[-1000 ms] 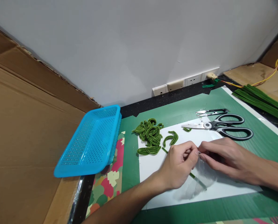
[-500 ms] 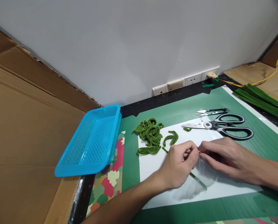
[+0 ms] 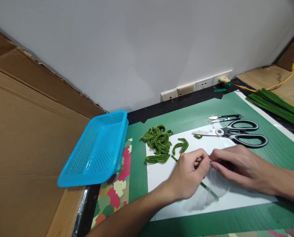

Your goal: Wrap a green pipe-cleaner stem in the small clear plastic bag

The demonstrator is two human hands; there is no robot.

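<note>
My left hand and my right hand meet over a white sheet, thumb and finger of each pinched together. Between the fingertips is the edge of a clear plastic bag, which hangs down onto the sheet. A straight green pipe cleaner lies beneath my left hand; its lower end shows hazily through the plastic. Just beyond my left hand lie a few bent green pipe cleaner pieces. A heap of looped green pipe cleaner pieces sits further left.
Black-and-grey scissors and small thread snips lie behind my right hand. A blue plastic basket stands at the left by a cardboard wall. Long green pipe cleaners lie far right, near wires and wall sockets.
</note>
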